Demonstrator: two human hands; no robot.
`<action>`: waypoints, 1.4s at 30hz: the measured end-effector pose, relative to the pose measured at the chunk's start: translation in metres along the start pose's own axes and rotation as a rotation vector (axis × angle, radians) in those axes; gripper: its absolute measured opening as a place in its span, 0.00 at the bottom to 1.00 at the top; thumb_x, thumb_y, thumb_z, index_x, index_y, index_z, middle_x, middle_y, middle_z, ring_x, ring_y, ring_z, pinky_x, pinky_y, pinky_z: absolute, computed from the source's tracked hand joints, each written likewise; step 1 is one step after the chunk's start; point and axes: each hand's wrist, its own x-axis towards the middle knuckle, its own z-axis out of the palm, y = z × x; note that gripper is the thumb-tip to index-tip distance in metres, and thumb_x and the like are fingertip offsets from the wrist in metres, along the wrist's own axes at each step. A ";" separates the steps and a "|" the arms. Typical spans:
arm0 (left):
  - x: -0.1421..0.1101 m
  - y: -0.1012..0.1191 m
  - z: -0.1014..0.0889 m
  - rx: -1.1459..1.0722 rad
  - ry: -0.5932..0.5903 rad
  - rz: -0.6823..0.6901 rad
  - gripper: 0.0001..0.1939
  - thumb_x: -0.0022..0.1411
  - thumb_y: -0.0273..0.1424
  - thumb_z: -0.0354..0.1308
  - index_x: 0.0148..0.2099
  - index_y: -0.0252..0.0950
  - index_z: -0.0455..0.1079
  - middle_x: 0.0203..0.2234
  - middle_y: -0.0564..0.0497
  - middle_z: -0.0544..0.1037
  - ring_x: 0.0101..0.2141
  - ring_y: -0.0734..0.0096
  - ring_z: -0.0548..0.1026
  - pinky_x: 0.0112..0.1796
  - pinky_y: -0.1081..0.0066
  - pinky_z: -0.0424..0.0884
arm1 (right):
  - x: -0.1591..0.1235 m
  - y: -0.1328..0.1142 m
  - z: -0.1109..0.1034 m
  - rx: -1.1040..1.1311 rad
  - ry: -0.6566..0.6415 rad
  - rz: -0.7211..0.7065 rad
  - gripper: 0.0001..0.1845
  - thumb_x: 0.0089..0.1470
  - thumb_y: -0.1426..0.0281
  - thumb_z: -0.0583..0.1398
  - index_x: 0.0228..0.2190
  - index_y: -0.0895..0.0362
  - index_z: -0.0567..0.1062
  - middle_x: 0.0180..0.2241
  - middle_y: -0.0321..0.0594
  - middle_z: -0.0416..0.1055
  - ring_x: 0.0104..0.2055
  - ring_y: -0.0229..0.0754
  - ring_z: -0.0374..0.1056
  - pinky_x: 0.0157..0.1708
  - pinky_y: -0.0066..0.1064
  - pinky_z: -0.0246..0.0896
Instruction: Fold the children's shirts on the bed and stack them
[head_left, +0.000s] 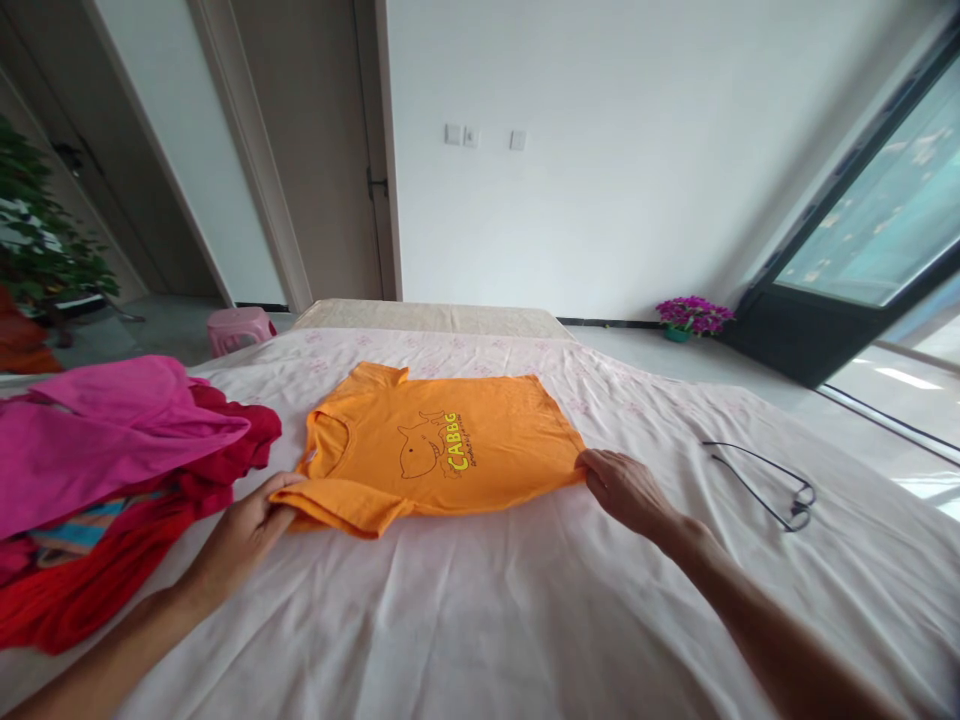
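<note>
An orange T-shirt (517, 430) with a cartoon print and yellow letters lies spread on its back on the pale bedsheet (465, 620), its neckline to the left and its hem to the right. My left hand (259, 520) is closed on the shirt at the near shoulder, beside the near sleeve. At the near corner of the hem, my right hand (619, 485) pinches the fabric between thumb and fingers. The shirt's near edge looks slightly raised between the two hands.
A heap of pink and red clothes (112, 440) lies at the left. Black-framed glasses (799, 500) rest on the sheet at the right. Beyond the bed stand a pink stool (238, 330), a pot of purple flowers (694, 315) and a leafy plant (45, 230).
</note>
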 end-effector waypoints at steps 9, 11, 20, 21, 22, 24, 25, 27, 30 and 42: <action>0.066 -0.007 0.025 -0.156 -0.052 -0.296 0.21 0.52 0.45 0.56 0.44 0.38 0.68 0.38 0.48 0.81 0.45 0.55 0.79 0.43 0.66 0.74 | 0.067 0.047 0.036 0.147 -0.063 0.229 0.16 0.53 0.61 0.60 0.44 0.49 0.78 0.36 0.38 0.78 0.36 0.43 0.72 0.32 0.28 0.57; 0.063 -0.012 0.029 -0.184 -0.002 -0.298 0.27 0.49 0.46 0.59 0.49 0.37 0.67 0.42 0.46 0.80 0.47 0.54 0.78 0.45 0.65 0.75 | 0.068 0.057 0.047 0.226 -0.038 0.254 0.20 0.52 0.61 0.61 0.47 0.49 0.77 0.39 0.38 0.78 0.38 0.44 0.72 0.34 0.29 0.60; 0.044 0.001 0.019 0.301 0.079 -0.128 0.24 0.64 0.39 0.49 0.60 0.42 0.65 0.46 0.48 0.80 0.42 0.63 0.80 0.40 0.69 0.72 | 0.064 0.060 0.062 0.195 0.131 0.276 0.20 0.58 0.63 0.56 0.51 0.52 0.74 0.43 0.41 0.76 0.42 0.45 0.73 0.39 0.32 0.63; 0.042 0.005 0.019 0.391 0.071 -0.106 0.23 0.65 0.38 0.48 0.61 0.43 0.64 0.48 0.47 0.79 0.42 0.63 0.79 0.40 0.69 0.72 | 0.063 0.057 0.060 0.137 0.115 0.263 0.20 0.59 0.63 0.55 0.51 0.52 0.74 0.46 0.42 0.75 0.43 0.45 0.72 0.38 0.32 0.62; 0.040 0.008 0.018 0.464 0.069 -0.081 0.23 0.65 0.37 0.48 0.61 0.43 0.64 0.50 0.47 0.78 0.42 0.64 0.79 0.38 0.70 0.71 | 0.060 0.053 0.058 0.081 0.105 0.259 0.20 0.60 0.63 0.54 0.52 0.52 0.73 0.48 0.43 0.74 0.44 0.45 0.72 0.37 0.32 0.61; 0.036 0.015 0.018 0.580 0.077 -0.049 0.23 0.65 0.36 0.48 0.62 0.43 0.63 0.51 0.45 0.77 0.40 0.64 0.79 0.35 0.69 0.71 | 0.057 0.046 0.052 -0.020 0.106 0.269 0.21 0.61 0.64 0.53 0.54 0.52 0.71 0.49 0.44 0.73 0.45 0.46 0.71 0.38 0.33 0.61; 0.034 0.018 0.017 0.625 0.076 -0.049 0.23 0.66 0.36 0.48 0.62 0.42 0.62 0.51 0.44 0.77 0.39 0.64 0.79 0.34 0.69 0.70 | 0.055 0.042 0.049 -0.063 0.118 0.269 0.21 0.61 0.65 0.54 0.55 0.52 0.70 0.49 0.45 0.72 0.46 0.47 0.70 0.39 0.34 0.60; 0.031 0.024 0.016 0.672 0.071 -0.062 0.22 0.66 0.38 0.48 0.61 0.41 0.63 0.50 0.43 0.77 0.38 0.63 0.79 0.32 0.70 0.69 | 0.053 0.034 0.045 -0.122 0.169 0.237 0.21 0.61 0.66 0.54 0.55 0.53 0.70 0.50 0.47 0.72 0.48 0.49 0.68 0.43 0.36 0.60; 0.031 0.029 0.014 0.659 0.061 -0.091 0.21 0.66 0.41 0.48 0.56 0.39 0.65 0.48 0.43 0.78 0.39 0.61 0.79 0.32 0.70 0.68 | 0.054 0.020 0.041 -0.113 0.233 0.147 0.19 0.61 0.68 0.54 0.53 0.52 0.72 0.51 0.46 0.72 0.50 0.49 0.65 0.47 0.38 0.58; 0.082 0.020 0.018 0.487 -0.010 -0.274 0.22 0.61 0.52 0.49 0.40 0.40 0.72 0.38 0.48 0.82 0.36 0.62 0.79 0.30 0.70 0.65 | 0.074 -0.043 0.062 0.145 0.122 -0.053 0.17 0.66 0.68 0.50 0.47 0.53 0.76 0.48 0.43 0.73 0.50 0.44 0.66 0.52 0.35 0.57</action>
